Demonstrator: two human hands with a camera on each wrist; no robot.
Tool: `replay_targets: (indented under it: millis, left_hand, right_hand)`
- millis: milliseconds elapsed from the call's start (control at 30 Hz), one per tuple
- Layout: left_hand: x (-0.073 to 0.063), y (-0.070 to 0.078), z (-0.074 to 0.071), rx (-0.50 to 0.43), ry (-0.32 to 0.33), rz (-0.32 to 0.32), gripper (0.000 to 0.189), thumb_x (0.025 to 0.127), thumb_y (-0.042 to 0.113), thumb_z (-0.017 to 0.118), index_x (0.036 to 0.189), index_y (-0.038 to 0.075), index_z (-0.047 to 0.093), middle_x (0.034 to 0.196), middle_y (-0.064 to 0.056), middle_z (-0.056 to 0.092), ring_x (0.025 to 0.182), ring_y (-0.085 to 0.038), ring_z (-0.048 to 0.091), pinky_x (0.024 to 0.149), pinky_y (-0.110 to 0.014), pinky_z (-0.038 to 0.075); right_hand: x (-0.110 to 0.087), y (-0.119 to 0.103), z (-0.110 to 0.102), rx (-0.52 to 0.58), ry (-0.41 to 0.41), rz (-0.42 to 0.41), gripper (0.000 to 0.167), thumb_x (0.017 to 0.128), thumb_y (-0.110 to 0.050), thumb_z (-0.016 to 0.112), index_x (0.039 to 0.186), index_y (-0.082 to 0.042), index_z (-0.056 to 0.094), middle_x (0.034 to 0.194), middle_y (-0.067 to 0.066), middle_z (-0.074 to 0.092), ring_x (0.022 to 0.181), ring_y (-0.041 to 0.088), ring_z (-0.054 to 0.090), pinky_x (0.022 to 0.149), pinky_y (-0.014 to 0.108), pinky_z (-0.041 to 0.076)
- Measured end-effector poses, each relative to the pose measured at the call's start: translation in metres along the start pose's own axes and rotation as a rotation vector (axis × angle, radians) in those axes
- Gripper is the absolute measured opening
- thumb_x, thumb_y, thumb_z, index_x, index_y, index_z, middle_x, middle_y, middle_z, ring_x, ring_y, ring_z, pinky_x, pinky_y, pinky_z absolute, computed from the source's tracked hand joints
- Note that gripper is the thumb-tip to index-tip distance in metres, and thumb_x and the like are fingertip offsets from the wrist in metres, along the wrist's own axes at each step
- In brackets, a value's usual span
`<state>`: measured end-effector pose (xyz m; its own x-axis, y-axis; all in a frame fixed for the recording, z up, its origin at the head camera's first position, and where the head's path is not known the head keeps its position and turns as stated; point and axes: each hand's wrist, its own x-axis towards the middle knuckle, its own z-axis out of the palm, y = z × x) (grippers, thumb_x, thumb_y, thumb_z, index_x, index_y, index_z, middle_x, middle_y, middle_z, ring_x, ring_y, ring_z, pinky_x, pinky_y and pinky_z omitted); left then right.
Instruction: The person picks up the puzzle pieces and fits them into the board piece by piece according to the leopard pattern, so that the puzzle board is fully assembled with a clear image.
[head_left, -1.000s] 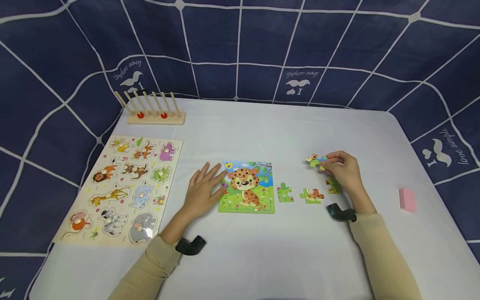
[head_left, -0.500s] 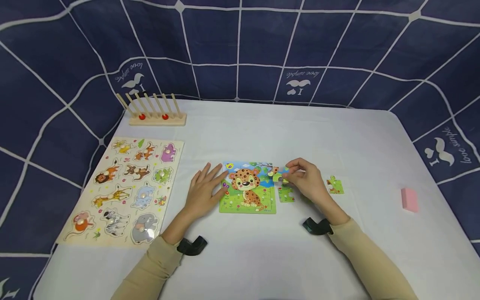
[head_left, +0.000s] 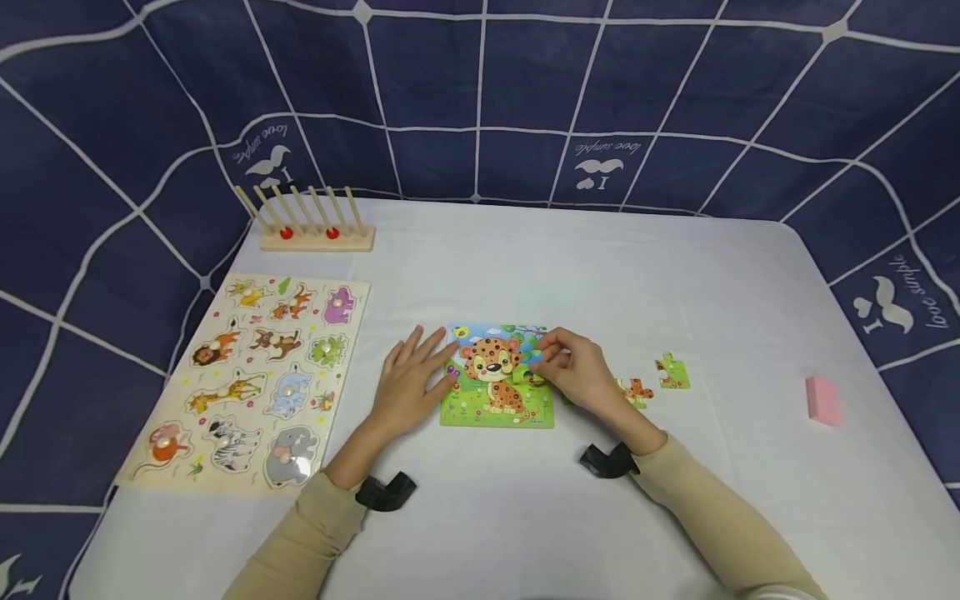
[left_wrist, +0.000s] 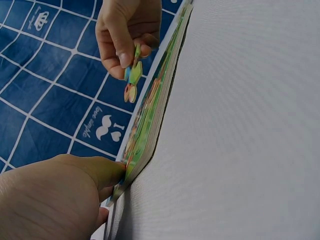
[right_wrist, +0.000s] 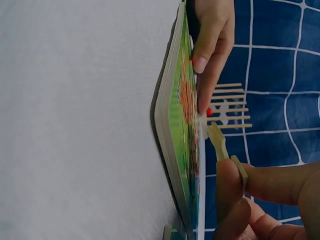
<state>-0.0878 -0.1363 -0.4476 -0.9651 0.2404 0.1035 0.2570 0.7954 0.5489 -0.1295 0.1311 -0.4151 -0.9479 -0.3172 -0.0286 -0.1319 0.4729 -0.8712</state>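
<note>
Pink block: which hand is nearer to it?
Right. The right hand holds a puzzle piece above the leopard puzzle, left of the pink block; the left hand rests farther away, at the puzzle's left edge.

So four puzzle pieces, one leopard board and two hands get counted. One animal board, one peg rack, two red beads, one pink block are spotted too.

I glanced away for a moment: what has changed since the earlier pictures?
The right hand has carried the puzzle piece leftward, from beyond the loose pieces on the right to over the leopard puzzle. It still pinches that piece; nothing was picked up or let go. The left hand still rests at the puzzle's left edge; the animal board, peg stand and pink block stayed put.
</note>
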Motion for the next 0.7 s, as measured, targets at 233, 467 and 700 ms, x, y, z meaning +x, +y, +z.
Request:
replay_targets:
  millis: [233, 467, 700]
  left_hand:
    - [0.0001, -0.0009, 0.0006, 0.003, 0.000, 0.002, 0.051, 0.096, 0.030, 0.058, 0.143, 0.014, 0.050, 0.158, -0.010, 0.034, 0.151, -0.036, 0.014, 0.120, -0.056, 0.007]
    - [0.0005, -0.0016, 0.0010, 0.005, 0.002, 0.004, 0.051, 0.096, 0.030, 0.058, 0.143, 0.014, 0.050, 0.158, -0.010, 0.034, 0.151, -0.036, 0.014, 0.120, -0.056, 0.007]
    - [0.0005, -0.0023, 0.0013, 0.009, 0.005, 0.006, 0.051, 0.096, 0.030, 0.059, 0.143, 0.014, 0.051, 0.158, -0.010, 0.035, 0.151, -0.036, 0.014, 0.120, -0.056, 0.007]
  right_hand:
    - [0.0002, 0.0035, 0.0029, -0.050, -0.004, 0.005, 0.019, 0.083, -0.002, 0.074, 0.099, 0.002, 0.063, 0.084, 0.011, 0.062, 0.061, 0.012, 0.064, 0.051, 0.021, 0.047]
    - [0.0002, 0.0059, 0.0079, -0.174, 0.049, -0.047, 0.020, 0.080, -0.003, 0.077, 0.095, 0.000, 0.065, 0.077, 0.007, 0.063, 0.062, 0.010, 0.057, 0.055, 0.020, 0.047]
    - [-0.0003, 0.0087, 0.0101, -0.275, 0.095, -0.123, 0.019, 0.077, -0.004, 0.081, 0.090, -0.002, 0.068, 0.079, 0.008, 0.062, 0.065, 0.011, 0.054, 0.058, 0.022, 0.044]
